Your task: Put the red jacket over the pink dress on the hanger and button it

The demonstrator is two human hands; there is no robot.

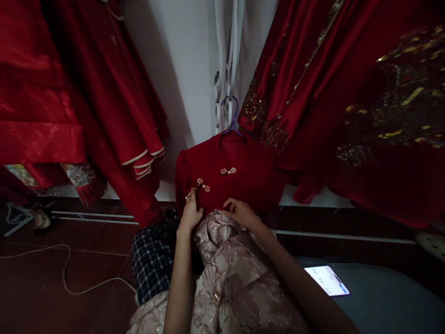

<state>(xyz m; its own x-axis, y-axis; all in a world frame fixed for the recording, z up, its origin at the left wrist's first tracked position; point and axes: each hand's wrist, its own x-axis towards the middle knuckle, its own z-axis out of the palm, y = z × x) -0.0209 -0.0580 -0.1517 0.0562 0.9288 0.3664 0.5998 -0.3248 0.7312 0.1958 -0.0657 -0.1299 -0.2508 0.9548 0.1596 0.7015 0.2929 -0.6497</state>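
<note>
Though the light in here is poor, the red top (250, 185) is plain to see: it hangs on a purple hanger (232, 121) against the white wall (187, 69), its hem falling to the person's lap. The left hand (191, 214) is raised to the lower clasp (201, 185), fingertips drawn together and touching its lower end; whether they actually pinch it I cannot tell. The right hand (242, 213) lies knuckles up at the hem, near the left, fingers curled down where the red cloth meets a pale brocade fabric (236, 273) heaped over the lap; whether cloth is gripped under them is hidden. As I judge it, the upper clasp (228, 171) sits level and looks joined, so that part seems done, while the lower one lies aslant under the fingers and looks like the piece being worked. Checked cloth (153, 264) shows beside the left forearm. A lit phone (327, 280) rests on a grey cushion (389, 301) to the right, a pale cable (66, 273) trails over the dark floor, and red gowns (104, 93) hang on the left, a gold-embroidered gown (382, 116) on the right.
</note>
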